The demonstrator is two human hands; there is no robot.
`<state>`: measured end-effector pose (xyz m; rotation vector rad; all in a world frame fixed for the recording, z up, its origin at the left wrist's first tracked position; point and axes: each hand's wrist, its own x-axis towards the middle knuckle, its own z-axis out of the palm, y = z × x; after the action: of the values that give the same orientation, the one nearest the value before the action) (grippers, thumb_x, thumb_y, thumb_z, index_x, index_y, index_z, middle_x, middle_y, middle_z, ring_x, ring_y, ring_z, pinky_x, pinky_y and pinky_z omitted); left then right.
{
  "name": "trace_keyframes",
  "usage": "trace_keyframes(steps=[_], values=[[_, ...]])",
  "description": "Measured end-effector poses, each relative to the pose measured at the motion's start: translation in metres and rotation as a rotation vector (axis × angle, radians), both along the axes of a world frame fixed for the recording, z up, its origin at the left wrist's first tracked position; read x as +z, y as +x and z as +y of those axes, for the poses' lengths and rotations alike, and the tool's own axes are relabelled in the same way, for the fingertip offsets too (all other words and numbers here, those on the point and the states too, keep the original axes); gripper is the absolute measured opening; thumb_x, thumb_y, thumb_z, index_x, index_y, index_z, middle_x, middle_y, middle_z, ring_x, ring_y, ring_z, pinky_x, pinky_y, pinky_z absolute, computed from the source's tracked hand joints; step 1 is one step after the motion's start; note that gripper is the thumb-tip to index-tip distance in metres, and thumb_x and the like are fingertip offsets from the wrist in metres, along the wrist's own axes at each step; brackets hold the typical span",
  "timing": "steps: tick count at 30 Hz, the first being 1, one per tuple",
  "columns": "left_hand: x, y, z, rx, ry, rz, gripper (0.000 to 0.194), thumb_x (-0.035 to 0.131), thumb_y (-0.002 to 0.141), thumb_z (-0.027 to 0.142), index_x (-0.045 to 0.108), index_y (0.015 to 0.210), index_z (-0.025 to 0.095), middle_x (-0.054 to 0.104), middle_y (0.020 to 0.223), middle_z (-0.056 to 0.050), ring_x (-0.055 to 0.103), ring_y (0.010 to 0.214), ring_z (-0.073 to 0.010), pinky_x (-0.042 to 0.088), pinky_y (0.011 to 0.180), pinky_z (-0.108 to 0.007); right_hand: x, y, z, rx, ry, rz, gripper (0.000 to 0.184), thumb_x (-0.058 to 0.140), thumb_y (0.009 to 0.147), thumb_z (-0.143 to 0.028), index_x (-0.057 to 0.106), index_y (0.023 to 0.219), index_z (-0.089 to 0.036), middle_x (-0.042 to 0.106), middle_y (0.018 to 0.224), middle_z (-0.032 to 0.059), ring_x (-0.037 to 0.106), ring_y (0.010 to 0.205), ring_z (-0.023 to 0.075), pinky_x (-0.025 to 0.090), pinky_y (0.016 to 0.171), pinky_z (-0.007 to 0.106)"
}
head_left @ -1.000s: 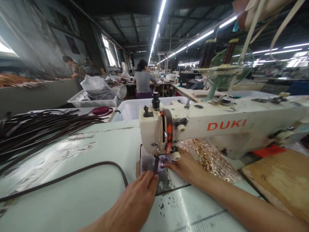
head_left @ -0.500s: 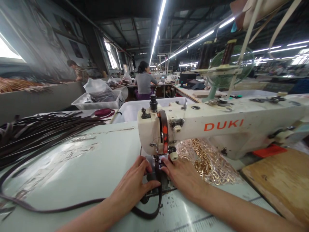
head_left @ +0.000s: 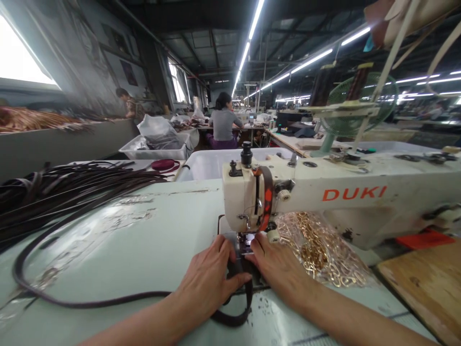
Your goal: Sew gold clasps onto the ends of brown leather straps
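A white DUKI sewing machine stands on the pale green table. My left hand presses a dark strap down just left of the needle, thumb and fingers closed over its folded end. My right hand lies on the right side of the presser foot, fingers pinched on the same strap end. The strap loops below my hands and trails in a long curve across the table to the left.
A pile of dark straps lies at the far left. A clear bag of gold metal clasps sits under the machine arm. A wooden board is at right. White bins, a green fan and seated workers are behind.
My left hand moved forward from the table edge onto the strap beside the needle. The strap end now folds into a loop under my hands, and its long tail has swung left.
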<state>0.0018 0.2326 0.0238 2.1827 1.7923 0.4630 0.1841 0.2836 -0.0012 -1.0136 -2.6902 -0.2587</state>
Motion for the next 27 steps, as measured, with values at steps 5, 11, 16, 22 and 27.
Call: trace_keyframes(steps=[5,11,16,22,27], values=[[0.003,0.003,-0.004,-0.002,-0.008,0.028,0.028,0.062,0.08,0.047,0.048,0.082,0.023,0.053,0.088,0.001,0.056,0.075,-0.021,0.035,0.063,-0.032,0.001,0.001,0.003,0.013,-0.039,0.023,0.024,0.038,0.098,-0.032,0.054,0.103,-0.015,0.064,0.094,0.0134,0.063,0.07,0.0254,0.048,0.053,0.035],[0.003,0.001,-0.008,-0.01,0.014,0.016,0.026,0.062,0.081,0.044,0.049,0.086,0.023,0.054,0.092,-0.001,0.057,0.079,-0.0223,0.04,0.066,-0.034,0.002,0.01,0.005,-0.089,-0.058,0.076,0.032,0.034,0.098,-0.037,0.055,0.109,-0.015,0.065,0.091,0.0119,0.064,0.073,0.0278,0.05,0.055,0.038],[0.0,0.004,-0.015,-0.092,0.091,0.017,0.033,0.06,0.084,0.048,0.054,0.104,0.023,0.056,0.108,-0.005,0.054,0.102,-0.0272,0.045,0.088,-0.043,0.003,0.017,0.003,-0.092,-0.088,0.057,0.038,0.045,0.093,-0.047,0.055,0.112,-0.015,0.066,0.095,0.0125,0.065,0.075,0.0285,0.052,0.059,0.041],[0.008,0.004,-0.019,-0.325,0.145,0.166,0.035,0.051,0.092,0.033,0.056,0.124,0.019,0.063,0.118,-0.008,0.054,0.112,-0.0274,0.042,0.101,-0.044,0.003,0.027,0.005,0.074,-0.219,0.05,0.035,0.059,0.083,-0.014,0.056,0.115,-0.029,0.065,0.104,0.0028,0.065,0.086,0.0224,0.052,0.075,0.038],[0.021,0.001,-0.022,-0.424,0.044,0.298,0.056,0.065,0.083,0.038,0.05,0.132,0.014,0.054,0.131,-0.015,0.049,0.122,-0.0317,0.041,0.103,-0.045,0.007,0.027,0.004,0.149,-0.286,0.054,0.039,0.053,0.08,-0.008,0.057,0.114,-0.028,0.065,0.101,0.0011,0.064,0.087,0.0204,0.05,0.075,0.035]])
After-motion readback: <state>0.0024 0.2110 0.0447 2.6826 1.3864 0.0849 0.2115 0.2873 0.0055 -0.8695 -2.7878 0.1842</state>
